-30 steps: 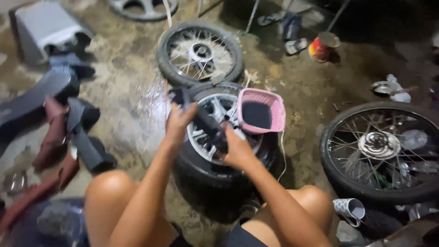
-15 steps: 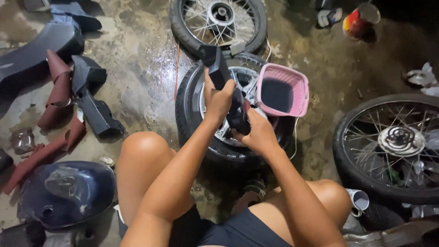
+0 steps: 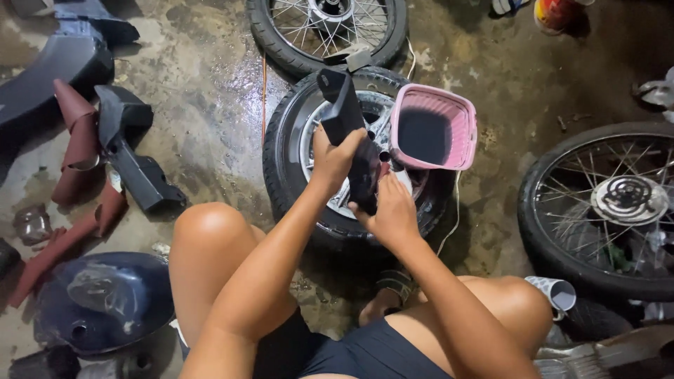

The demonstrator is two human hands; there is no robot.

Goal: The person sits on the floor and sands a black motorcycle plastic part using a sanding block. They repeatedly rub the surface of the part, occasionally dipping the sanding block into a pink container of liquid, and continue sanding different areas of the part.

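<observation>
Black plastic panel (image 3: 347,137) held over the tyre with cast wheel (image 3: 295,158), just at nine o'clock of the pink basket (image 3: 433,128). Left hand (image 3: 335,160) closed round its middle, right hand (image 3: 393,210) closed on the lower end — likely light, stiff, smooth, perhaps slippery; best gripped along the edges.

Both hands (image 3: 335,156) (image 3: 387,210) closed, side by side

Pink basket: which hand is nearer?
Right. The right hand grips the lower end of the black plastic part just below the pink basket; the left hand holds it higher, farther to the left.
</observation>
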